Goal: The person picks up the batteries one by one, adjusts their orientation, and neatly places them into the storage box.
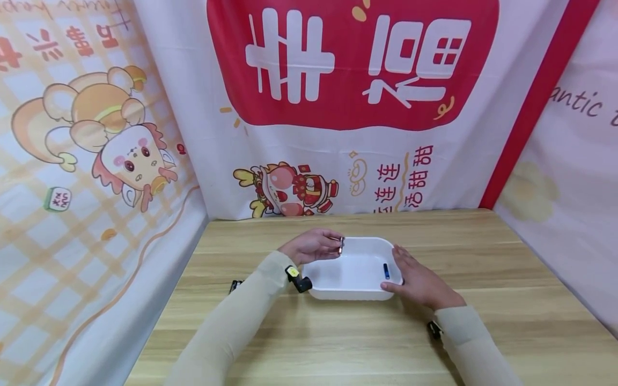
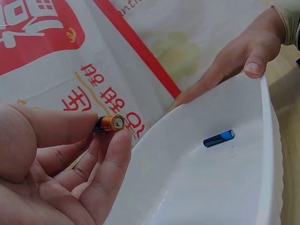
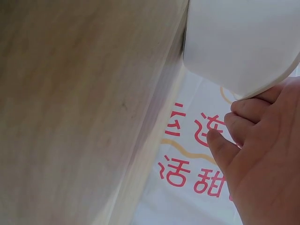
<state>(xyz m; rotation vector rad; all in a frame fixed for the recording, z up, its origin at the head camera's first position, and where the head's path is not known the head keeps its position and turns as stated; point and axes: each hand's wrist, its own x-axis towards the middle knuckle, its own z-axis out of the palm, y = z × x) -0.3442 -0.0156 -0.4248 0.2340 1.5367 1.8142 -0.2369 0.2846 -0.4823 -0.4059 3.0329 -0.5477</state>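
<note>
In the left wrist view a battery [image 2: 110,123] with a copper-coloured end and a dark body is pinched between the thumb and fingers of my left hand [image 1: 316,244]. That hand is over the left back part of a white plastic tray [image 1: 354,294]. A blue battery [image 2: 219,138] lies on the tray's floor near its right end. My right hand [image 1: 419,277] holds the tray's right end, its thumb at the front corner of the rim and its fingers along the outside. The right wrist view shows those fingers [image 3: 251,110] bent against the outer wall.
The tray stands on a wood-grain table [image 1: 338,343]. A small black object [image 1: 235,286] lies left of the tray, partly hidden by the left sleeve. Printed cloth [image 1: 169,107] hangs behind the table and along both sides.
</note>
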